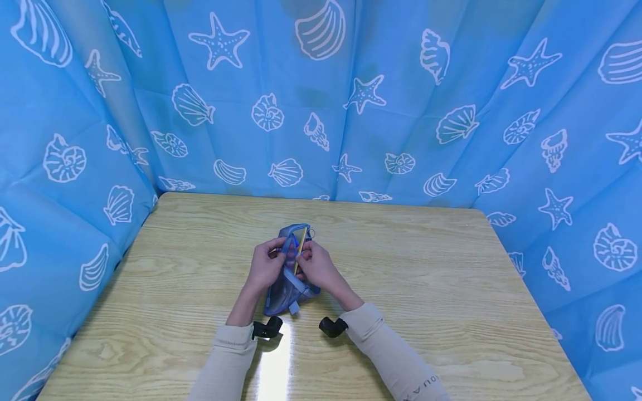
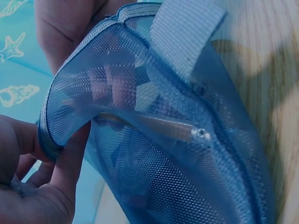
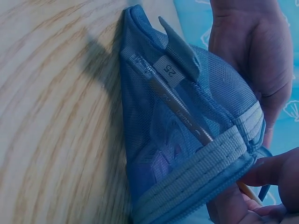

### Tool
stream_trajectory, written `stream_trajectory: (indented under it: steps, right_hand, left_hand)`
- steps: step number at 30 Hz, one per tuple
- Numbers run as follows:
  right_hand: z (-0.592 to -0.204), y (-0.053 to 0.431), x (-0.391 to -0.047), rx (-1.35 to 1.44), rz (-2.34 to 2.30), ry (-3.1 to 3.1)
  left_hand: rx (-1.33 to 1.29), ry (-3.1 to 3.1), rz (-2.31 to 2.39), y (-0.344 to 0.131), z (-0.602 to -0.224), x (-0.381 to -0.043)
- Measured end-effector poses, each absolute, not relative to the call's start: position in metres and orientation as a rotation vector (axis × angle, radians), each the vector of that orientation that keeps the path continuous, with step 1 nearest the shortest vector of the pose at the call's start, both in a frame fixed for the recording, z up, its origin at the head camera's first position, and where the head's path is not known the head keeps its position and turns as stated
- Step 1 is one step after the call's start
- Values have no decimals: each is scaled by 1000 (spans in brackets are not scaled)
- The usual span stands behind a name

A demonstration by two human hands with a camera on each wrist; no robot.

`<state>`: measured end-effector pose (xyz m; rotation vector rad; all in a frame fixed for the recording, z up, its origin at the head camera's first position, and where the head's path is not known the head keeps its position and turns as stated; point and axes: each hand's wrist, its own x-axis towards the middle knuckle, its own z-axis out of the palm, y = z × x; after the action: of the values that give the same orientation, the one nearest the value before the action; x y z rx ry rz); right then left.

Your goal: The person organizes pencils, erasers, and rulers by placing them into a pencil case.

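A blue mesh zip pouch (image 1: 288, 289) stands tilted on the table, its zipped mouth parted. My left hand (image 1: 266, 264) pinches the left edge of that mouth between thumb and fingers, as the left wrist view shows at the zip edge. My right hand (image 1: 318, 267) is at the opening and pinches a yellow pencil (image 1: 301, 245). Through the mesh, the pencil's lettered shaft (image 3: 180, 107) slants down inside the pouch, its silvery end (image 2: 201, 134) low in it. Some clear and purplish contents (image 3: 161, 158) show dimly behind the mesh. Part of the right fingers is hidden by the pouch.
A light wood-grain table (image 1: 426, 278) spreads around the pouch. Blue curtains (image 1: 321, 111) with white shell and starfish prints hang behind and at both sides. A pale fabric tab (image 2: 187, 37) and a small ring (image 1: 312, 233) are on the pouch.
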<state>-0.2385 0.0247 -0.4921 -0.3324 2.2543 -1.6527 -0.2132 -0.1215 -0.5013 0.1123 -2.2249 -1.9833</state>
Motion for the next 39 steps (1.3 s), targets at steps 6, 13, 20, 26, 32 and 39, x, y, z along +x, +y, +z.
stream_trajectory:
  steps: [6,13,20,26,32,39]
  right_hand:
    - [-491,25,-239,-338,-1638,2247]
    - [-488,25,-238,-301,-1624,2219]
    - [-491,26,-239,-266,-1627,2213]
    - [-492,26,-240,-268,-1606,2223]
    - [-489,27,-239,-280,-1583,2222]
    - [-485,33,-235,-303,-1582,2216]
  left_hand:
    - [108,-2219,-1997,-122,-500,-213]
    - [90,-2221,-1991,-121,-500,-213]
    - [70,-2194,-2053,-120,-501,-213]
    - [97,-2230,-2034,-121,-499,-212]
    - [99,-2248,-2030,-122,-499,-211]
    - [86,-2237,-2055,-123,-499,-211]
